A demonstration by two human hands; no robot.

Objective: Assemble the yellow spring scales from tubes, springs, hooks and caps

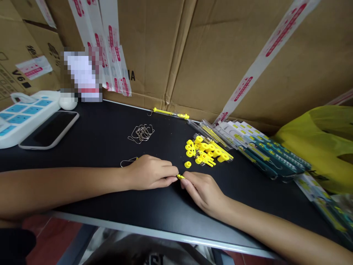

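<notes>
My left hand (154, 172) is closed around a slim piece, mostly hidden in the fist; a wire hook (127, 161) with a bit of yellow sticks out at its left side. Facing it, my right hand (202, 189) pinches a small yellow part (180, 177) between thumb and finger. The two hands nearly meet at this part. Just behind my right hand lies a heap of yellow plastic pieces (204, 147), with one loose yellow ring (188, 164) in front. A tangle of metal hooks (142, 133) rests behind my left hand.
An assembled yellow rod (171, 113) lies at the table's back edge. Packaged cards (264, 151) are stacked at right beside a yellow bag (317, 143). A phone (49, 129) and a white power strip (30, 114) sit at left. Cardboard (149, 44) stands behind the black table (96, 154).
</notes>
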